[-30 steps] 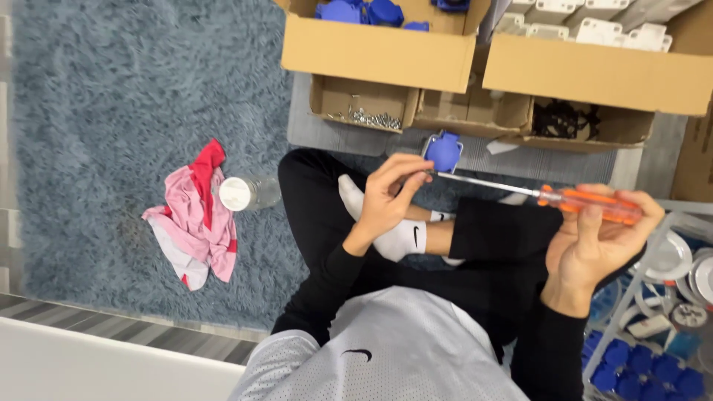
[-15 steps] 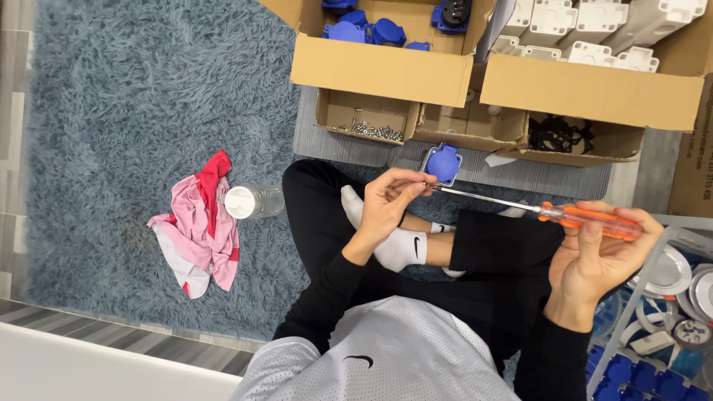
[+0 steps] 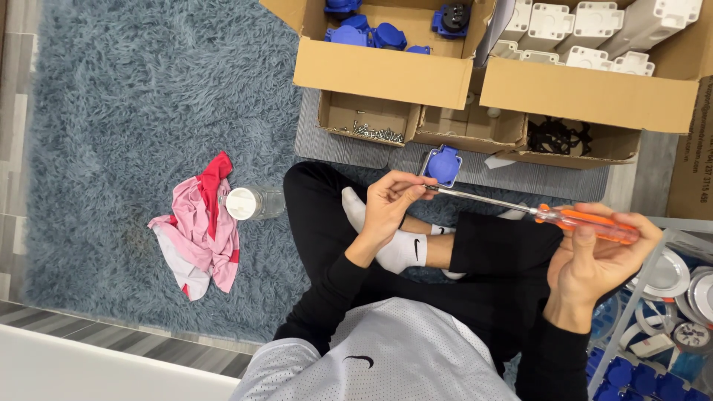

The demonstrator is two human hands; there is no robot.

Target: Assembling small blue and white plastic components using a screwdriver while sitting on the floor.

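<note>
I sit cross-legged on a blue-grey shag rug. My left hand (image 3: 388, 205) pinches the metal tip of a long screwdriver (image 3: 520, 208) against a small blue socket housing (image 3: 444, 165), which it holds just above my knee. My right hand (image 3: 594, 256) grips the screwdriver's orange handle (image 3: 590, 224), with the shaft running level from right to left between the two hands. Whether a screw sits at the tip is hidden by my fingers.
Open cardboard boxes stand ahead: one with blue housings (image 3: 371, 33), one with white parts (image 3: 594, 37), a low tray of screws (image 3: 369, 132), another with black pieces (image 3: 557, 137). A pink-red cloth (image 3: 200, 230) and a clear bottle (image 3: 252, 202) lie left. A wire rack (image 3: 653, 312) with round parts stands right.
Both hands keep their hold on the screwdriver and the blue housing. The view has tilted a little, showing more of the boxes ahead.
</note>
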